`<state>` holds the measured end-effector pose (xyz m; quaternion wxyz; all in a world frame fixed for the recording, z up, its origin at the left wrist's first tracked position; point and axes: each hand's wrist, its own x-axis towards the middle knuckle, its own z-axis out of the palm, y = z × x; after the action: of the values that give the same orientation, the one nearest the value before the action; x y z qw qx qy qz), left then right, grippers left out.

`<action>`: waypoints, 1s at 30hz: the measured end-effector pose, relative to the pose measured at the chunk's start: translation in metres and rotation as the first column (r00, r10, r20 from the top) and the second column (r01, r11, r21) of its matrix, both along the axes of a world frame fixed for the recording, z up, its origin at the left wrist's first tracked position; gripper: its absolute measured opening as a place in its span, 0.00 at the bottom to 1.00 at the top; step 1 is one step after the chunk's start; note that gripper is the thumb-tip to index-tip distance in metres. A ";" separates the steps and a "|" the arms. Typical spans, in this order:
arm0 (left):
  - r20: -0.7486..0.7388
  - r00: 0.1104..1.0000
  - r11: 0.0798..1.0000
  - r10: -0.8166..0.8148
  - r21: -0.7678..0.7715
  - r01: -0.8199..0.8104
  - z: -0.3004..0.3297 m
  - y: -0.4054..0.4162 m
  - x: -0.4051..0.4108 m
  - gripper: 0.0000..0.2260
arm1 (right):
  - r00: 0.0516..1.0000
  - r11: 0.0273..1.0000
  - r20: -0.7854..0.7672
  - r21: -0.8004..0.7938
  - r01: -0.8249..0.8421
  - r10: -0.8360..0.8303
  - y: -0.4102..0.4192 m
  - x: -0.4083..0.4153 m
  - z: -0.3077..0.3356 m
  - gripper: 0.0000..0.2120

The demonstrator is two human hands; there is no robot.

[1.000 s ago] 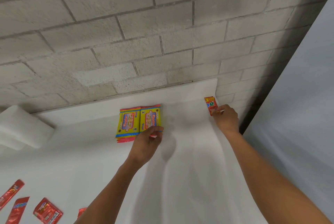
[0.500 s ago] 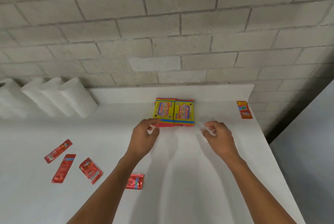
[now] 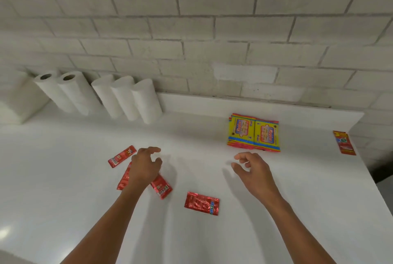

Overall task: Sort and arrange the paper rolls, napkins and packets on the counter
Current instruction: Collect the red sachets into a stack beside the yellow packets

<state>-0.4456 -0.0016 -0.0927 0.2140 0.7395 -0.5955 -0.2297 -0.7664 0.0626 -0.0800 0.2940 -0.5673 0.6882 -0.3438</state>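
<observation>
Sachets (image 3: 161,186) lie under and beside the left hand (image 3: 145,168), nearer than the right hand (image 3: 252,171); both loosely spread, empty.

A single head-worn wide-angle view looks forward and down over the counter (image 3: 212,242) toward the brick wall (image 3: 212,29), close above the left hand (image 3: 144,168) and right hand (image 3: 254,171) reaching ahead.
</observation>
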 end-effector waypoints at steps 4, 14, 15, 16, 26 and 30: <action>0.125 0.990 0.994 0.063 0.076 -0.073 -0.004 -0.008 0.048 0.17 | 1.000 0.999 -0.013 0.028 -0.015 0.015 -0.005 0.031 0.001 0.07; 0.351 0.932 0.964 0.087 0.205 -0.167 -0.017 -0.035 0.114 0.26 | 0.999 0.996 -0.029 0.084 0.025 -0.022 -0.014 0.075 -0.005 0.09; 0.370 0.925 0.966 0.084 0.196 -0.166 -0.019 -0.037 0.118 0.25 | 0.999 0.996 -0.029 0.088 0.030 -0.028 -0.015 0.079 -0.006 0.09; 0.378 0.922 0.967 0.082 0.194 -0.166 -0.020 -0.039 0.122 0.24 | 0.999 0.995 -0.029 0.093 0.036 -0.033 -0.016 0.083 -0.007 0.10; 0.130 0.989 0.980 0.070 0.176 -0.093 -0.014 -0.055 0.125 0.11 | 0.998 0.991 0.046 0.131 0.040 -0.047 -0.017 0.092 -0.009 0.09; -0.115 0.987 0.993 0.112 0.041 -0.108 0.004 -0.042 0.092 0.06 | 0.993 0.991 0.116 0.133 0.022 -0.037 -0.020 0.084 -0.004 0.09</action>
<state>-0.3537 -0.0440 -0.0883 0.2481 0.7602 -0.5361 -0.2706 -0.6825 0.0425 -0.0837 0.3659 -0.5150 0.6991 -0.3349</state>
